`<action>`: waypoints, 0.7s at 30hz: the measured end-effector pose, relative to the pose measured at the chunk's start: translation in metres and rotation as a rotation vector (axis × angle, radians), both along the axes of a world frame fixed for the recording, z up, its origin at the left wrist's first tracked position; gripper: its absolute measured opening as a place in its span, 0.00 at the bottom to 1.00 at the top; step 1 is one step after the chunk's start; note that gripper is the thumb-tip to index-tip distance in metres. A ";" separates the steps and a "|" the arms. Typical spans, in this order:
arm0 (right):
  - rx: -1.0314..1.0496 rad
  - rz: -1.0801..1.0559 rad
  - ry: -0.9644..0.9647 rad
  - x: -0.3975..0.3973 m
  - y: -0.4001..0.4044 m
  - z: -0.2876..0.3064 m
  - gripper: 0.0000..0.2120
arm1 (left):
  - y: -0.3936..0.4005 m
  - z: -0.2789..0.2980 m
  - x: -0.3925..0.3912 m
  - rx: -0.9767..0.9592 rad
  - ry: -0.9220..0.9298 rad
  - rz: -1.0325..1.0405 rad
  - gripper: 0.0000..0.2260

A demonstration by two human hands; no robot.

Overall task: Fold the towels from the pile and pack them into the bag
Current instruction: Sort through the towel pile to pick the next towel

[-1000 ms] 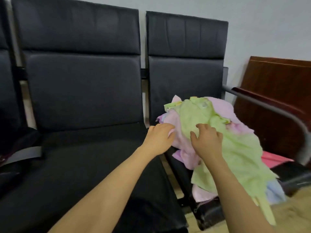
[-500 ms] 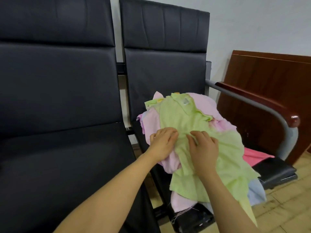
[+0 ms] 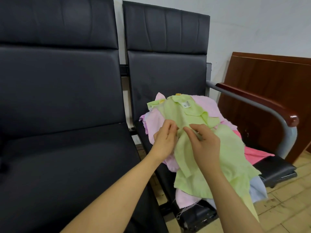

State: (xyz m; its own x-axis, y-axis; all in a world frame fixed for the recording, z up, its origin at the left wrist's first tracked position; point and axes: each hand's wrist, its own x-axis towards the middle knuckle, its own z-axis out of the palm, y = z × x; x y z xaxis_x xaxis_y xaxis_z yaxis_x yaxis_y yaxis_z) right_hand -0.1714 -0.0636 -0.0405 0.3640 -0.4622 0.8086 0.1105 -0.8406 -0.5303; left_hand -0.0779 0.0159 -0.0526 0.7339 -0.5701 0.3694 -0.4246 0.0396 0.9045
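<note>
Both hands meet over the pile (image 3: 193, 148) of towels on the right seat (image 3: 276, 167). Left hand (image 3: 165, 138) pinches the near edge of the green towel (image 3: 223, 157) between thumb and curled fingers, at the top of the heap. Right hand (image 3: 204, 142) sits just beside it, fingers bent and gripping the same green cloth a little further right; the two hands almost touch.

That green towel drapes over the front of the seat and hangs past its edge. A white label (image 3: 186, 104) shows on another green piece at the back of the heap. Pink towels (image 3: 203, 103) lie under and behind the green, a brighter pink one (image 3: 255, 153) spreads flat toward the armrest side, and a pale blue one (image 3: 257, 189) hangs low at the front right. Loose threads trail from the bottom of the pile.

The left seat (image 3: 67, 165) adjoins the loaded one. A grey metal armrest (image 3: 252, 105) with a reddish wooden cap curves down on the far side of the pile, close to the bright pink towel. Behind it a brown wooden panel (image 3: 269, 91) leans against the white wall (image 3: 252, 27). Tiled floor (image 3: 289, 206) shows at lower right. No bag can be made out in this view.
</note>
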 end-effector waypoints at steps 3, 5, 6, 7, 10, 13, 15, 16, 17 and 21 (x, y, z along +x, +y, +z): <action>0.069 0.042 0.029 -0.005 0.003 0.005 0.01 | 0.014 0.005 -0.003 0.054 -0.125 -0.058 0.09; 0.147 0.069 0.033 -0.007 0.005 0.008 0.04 | 0.019 0.006 -0.003 0.123 -0.226 -0.089 0.10; 0.192 0.087 0.034 -0.008 0.007 0.009 0.05 | 0.020 0.005 -0.002 0.123 -0.255 -0.080 0.11; 0.231 0.106 0.034 -0.008 0.007 0.010 0.06 | 0.021 0.004 0.000 0.112 -0.251 -0.067 0.11; 0.312 0.166 0.034 -0.011 0.009 0.012 0.07 | 0.024 0.004 0.002 0.015 -0.102 -0.101 0.06; 0.370 0.222 0.029 -0.015 0.011 0.016 0.07 | 0.026 0.004 0.000 0.043 -0.168 -0.137 0.10; 0.385 0.260 0.029 -0.017 0.013 0.018 0.06 | 0.024 0.004 -0.001 0.086 -0.235 -0.098 0.09; 0.388 0.272 0.028 -0.019 0.014 0.020 0.06 | 0.023 0.005 -0.001 0.084 -0.236 -0.072 0.08; 0.391 0.278 0.027 -0.020 0.015 0.021 0.07 | 0.022 0.006 0.000 0.072 -0.225 -0.058 0.08; 0.396 0.278 0.042 -0.024 0.012 0.020 0.06 | 0.025 0.013 -0.002 -0.024 -0.062 -0.093 0.07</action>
